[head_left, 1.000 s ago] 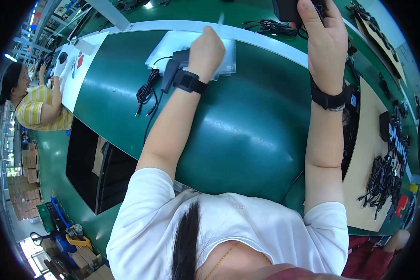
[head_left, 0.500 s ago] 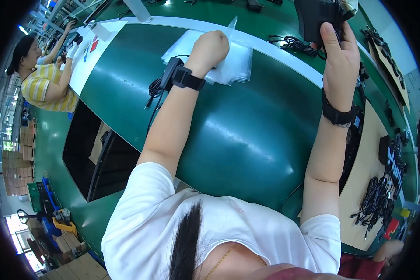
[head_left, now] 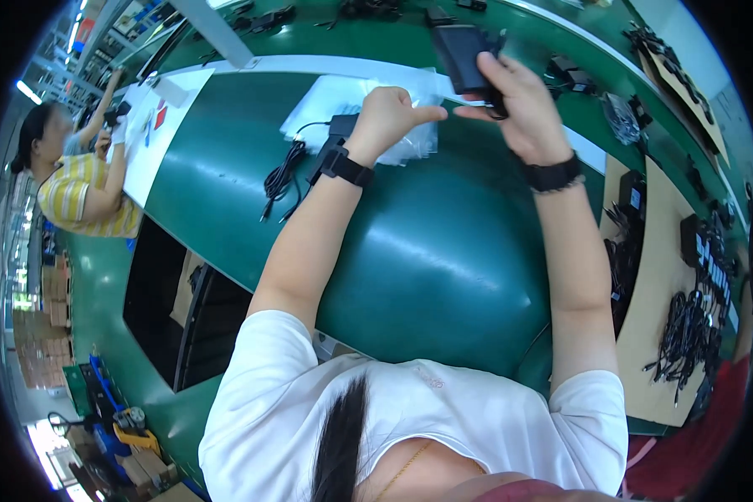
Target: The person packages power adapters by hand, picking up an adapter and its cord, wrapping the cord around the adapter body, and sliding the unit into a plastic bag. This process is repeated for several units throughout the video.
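Observation:
My right hand (head_left: 527, 109), slightly blurred, grips a black power adapter (head_left: 462, 58) by its side above the far edge of the green bench. Part of its cord shows under the fingers. My left hand (head_left: 386, 121) is closed over a stack of clear plastic bags (head_left: 309, 109), its thumb pointing right; a see-through bag (head_left: 427, 138) shows at its fingers, though its edges are hard to make out. Beside my left wrist a second black adapter (head_left: 340, 127) lies on the bench, partly behind the wrist, with its coiled cable (head_left: 280, 180) to the left.
On the right, cardboard sheets (head_left: 657, 335) carry bundled black cables (head_left: 686, 335) and adapters (head_left: 632, 197). Beyond the white bench edge lie more adapters (head_left: 569, 75). A co-worker in a striped shirt (head_left: 88, 197) is at the far left, a red sleeve (head_left: 686, 443) at lower right.
My right hand has brought the adapter leftward, close to my left hand. My left hand has shifted slightly down and right, its thumb now stretched out.

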Demonstrator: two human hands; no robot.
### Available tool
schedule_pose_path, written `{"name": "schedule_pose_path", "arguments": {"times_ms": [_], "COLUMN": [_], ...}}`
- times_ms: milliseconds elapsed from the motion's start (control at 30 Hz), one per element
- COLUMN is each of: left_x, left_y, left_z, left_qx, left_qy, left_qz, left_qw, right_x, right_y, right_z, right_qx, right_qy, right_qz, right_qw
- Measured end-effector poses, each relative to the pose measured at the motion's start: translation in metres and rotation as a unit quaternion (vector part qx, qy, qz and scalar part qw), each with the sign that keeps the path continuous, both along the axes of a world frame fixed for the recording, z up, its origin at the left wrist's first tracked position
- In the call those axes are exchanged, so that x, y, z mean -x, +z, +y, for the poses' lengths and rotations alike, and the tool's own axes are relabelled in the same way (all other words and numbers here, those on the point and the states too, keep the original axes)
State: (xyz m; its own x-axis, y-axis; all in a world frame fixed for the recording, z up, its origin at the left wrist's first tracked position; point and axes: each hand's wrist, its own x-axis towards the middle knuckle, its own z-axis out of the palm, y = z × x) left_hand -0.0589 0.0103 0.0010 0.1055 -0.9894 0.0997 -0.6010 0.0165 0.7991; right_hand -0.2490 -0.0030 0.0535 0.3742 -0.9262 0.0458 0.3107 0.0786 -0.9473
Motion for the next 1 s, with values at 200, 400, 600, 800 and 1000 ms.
{"name": "schedule_pose_path", "arguments": {"times_ms": [200,400,600,800,1000], "left_x": [0.034,0.018,0.005,0.002,0.012], "left_y": [-0.009,-0.019,-0.016,0.009,0.015], "left_z": [0.008,0.002,-0.009,-0.001,0.012], "left_qx": [0.09,0.081,0.174,0.121,0.261], "left_qy": [-0.039,0.005,0.096,0.078,0.043], "left_qz": [0.008,0.064,0.045,0.331,0.13], "left_qw": [0.995,0.995,0.979,0.933,0.956], "right_x": [-0.014,-0.011,-0.016,-0.023,-0.029], "right_y": [-0.039,-0.057,-0.042,-0.029,-0.029], "right_z": [-0.019,-0.034,-0.023,0.008,0.023], "right_qx": [-0.112,-0.175,0.117,0.483,0.494], "right_qy": [-0.011,-0.111,-0.109,-0.078,-0.075], "right_qz": [-0.11,-0.073,0.08,0.462,0.552], "right_qw": [0.988,0.976,0.984,0.739,0.667]}}
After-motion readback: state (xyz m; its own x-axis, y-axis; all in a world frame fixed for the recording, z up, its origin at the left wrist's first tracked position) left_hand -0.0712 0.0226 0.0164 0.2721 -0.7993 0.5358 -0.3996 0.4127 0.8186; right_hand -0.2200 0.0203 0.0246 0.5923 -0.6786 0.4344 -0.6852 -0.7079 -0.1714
